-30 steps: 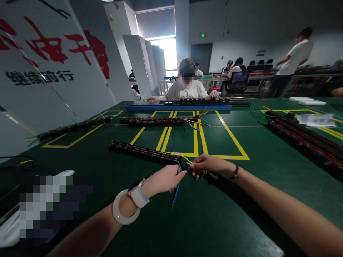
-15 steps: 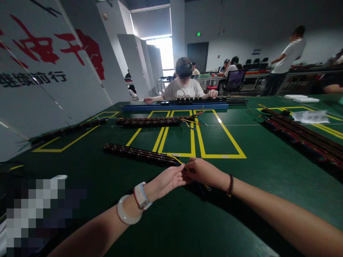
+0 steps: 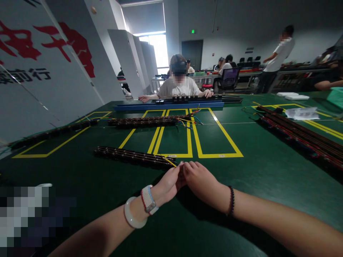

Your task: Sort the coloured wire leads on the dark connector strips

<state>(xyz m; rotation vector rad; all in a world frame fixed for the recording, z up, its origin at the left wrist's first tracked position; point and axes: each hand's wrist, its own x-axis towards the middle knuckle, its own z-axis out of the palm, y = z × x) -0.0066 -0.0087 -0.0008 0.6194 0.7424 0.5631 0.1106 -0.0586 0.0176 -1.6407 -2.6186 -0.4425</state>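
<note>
A bundle of long dark strips [image 3: 128, 156] lies on the green table, with a yellow wire [image 3: 170, 162] coming off its right end. My left hand [image 3: 168, 184], wearing a watch and a white bangle, pinches that wire just beyond the bundle. Against its fingertips, my right hand [image 3: 200, 184] is closed with its fingers curled round the same spot. Between the two hands the wire disappears, and its far end is hidden.
Yellow tape [image 3: 221, 156] marks rectangles on the table. Farther back lie another wired bundle [image 3: 147, 121] and a blue rail [image 3: 171, 106], with a seated person [image 3: 178, 85] behind. More bundles lie at left [image 3: 56, 132] and right [image 3: 300, 139]; a clear plastic bag [image 3: 302, 113] sits nearby.
My hands have come closer together, and the right hand's knuckles now cover the wire's end and ring terminal that showed below it before. The view has shifted slightly right.
</note>
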